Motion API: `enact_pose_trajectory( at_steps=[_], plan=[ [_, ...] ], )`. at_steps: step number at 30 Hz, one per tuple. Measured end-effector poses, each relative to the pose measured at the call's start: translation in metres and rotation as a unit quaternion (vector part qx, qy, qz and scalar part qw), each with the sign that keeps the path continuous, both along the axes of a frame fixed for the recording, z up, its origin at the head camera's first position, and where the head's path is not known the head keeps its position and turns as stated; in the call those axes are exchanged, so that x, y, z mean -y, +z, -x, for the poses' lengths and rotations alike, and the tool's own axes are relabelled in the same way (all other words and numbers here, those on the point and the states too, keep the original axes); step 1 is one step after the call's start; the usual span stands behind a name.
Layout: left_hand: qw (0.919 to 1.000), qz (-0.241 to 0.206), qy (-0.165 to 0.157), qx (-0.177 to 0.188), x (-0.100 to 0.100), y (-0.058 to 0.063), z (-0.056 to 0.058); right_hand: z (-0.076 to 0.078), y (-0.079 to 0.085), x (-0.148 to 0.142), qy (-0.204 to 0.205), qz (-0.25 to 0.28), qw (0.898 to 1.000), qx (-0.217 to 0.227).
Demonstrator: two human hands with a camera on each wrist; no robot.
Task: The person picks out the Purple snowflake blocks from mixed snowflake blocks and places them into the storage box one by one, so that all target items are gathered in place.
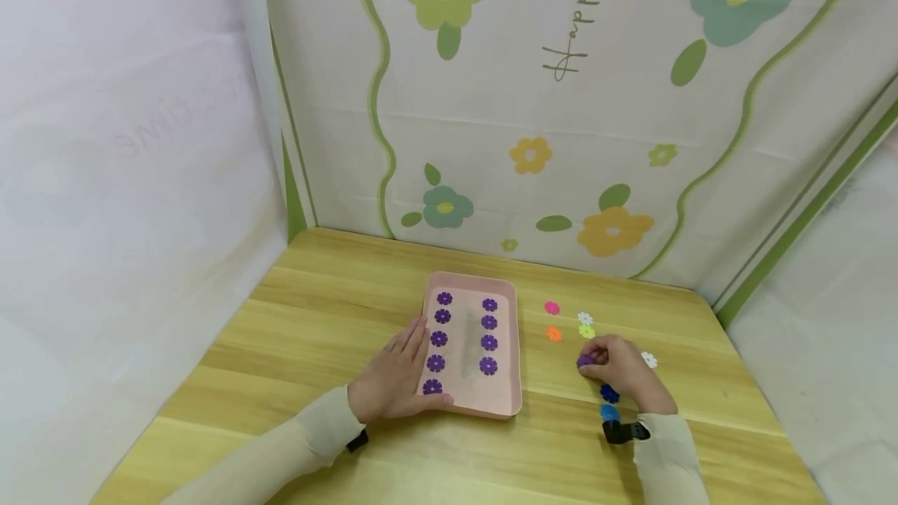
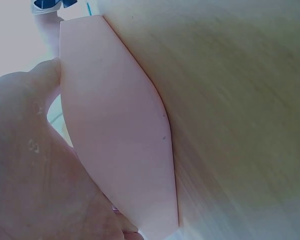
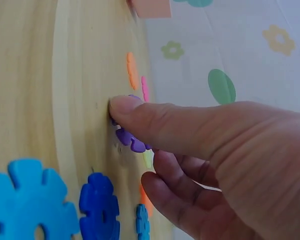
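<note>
My right hand (image 1: 620, 369) pinches a purple snowflake disc (image 1: 585, 362) between thumb and fingers, close over the table to the right of the tray. In the right wrist view the thumb covers part of that purple disc (image 3: 131, 140). A shallow pink tray (image 1: 517, 333) holds two columns of purple discs, several on the left side and several on the right. My left hand (image 1: 396, 376) rests along the tray's left edge with straight fingers, its thumb lying over the near left corner. From the left wrist, the palm lies against the outer tray wall (image 2: 114, 100).
Around the right hand lie loose discs: pink (image 1: 552, 308), orange (image 1: 554, 333), white (image 1: 585, 319), yellow-green (image 1: 586, 330), another white (image 1: 649, 360), dark blue (image 1: 609, 393) and light blue (image 1: 609, 413). A flowered cloth (image 1: 484, 115) hangs behind the wooden table (image 1: 281, 349).
</note>
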State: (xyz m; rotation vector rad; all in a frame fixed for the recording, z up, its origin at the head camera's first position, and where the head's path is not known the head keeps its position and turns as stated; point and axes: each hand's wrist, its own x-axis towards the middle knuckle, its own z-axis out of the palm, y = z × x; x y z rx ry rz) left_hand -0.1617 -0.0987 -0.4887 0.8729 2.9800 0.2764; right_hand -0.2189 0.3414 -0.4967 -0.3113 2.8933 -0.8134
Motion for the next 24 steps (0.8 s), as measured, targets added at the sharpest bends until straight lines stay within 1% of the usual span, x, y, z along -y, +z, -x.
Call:
enact_pose_trajectory(
  at_steps=[3,6,10,12,18,24],
  plan=[
    [1.0000,0.005,0.003,0.005,0.000,-0.006,0.002,-0.002,0.002,0.001,0.008,0.010,1.000,0.000],
    [1.0000,-0.003,0.002,0.004,0.000,-0.010,0.003,-0.003,0.005,0.002,0.014,0.016,1.000,-0.001],
    [0.9999,-0.009,-0.001,-0.005,0.001,-0.012,0.004,-0.004,0.009,0.006,0.019,0.015,1.000,-0.009],
    [1.0000,-0.003,0.001,-0.006,0.001,-0.013,0.005,-0.005,0.012,0.010,0.023,0.021,0.999,-0.010],
    [1.0000,0.001,0.002,0.006,0.001,-0.010,0.004,-0.007,0.021,0.029,0.062,0.059,0.996,-0.001],
    [1.0000,-0.007,0.000,0.004,0.001,-0.005,0.002,-0.014,0.032,0.053,0.110,0.103,0.989,0.004]
  ],
)
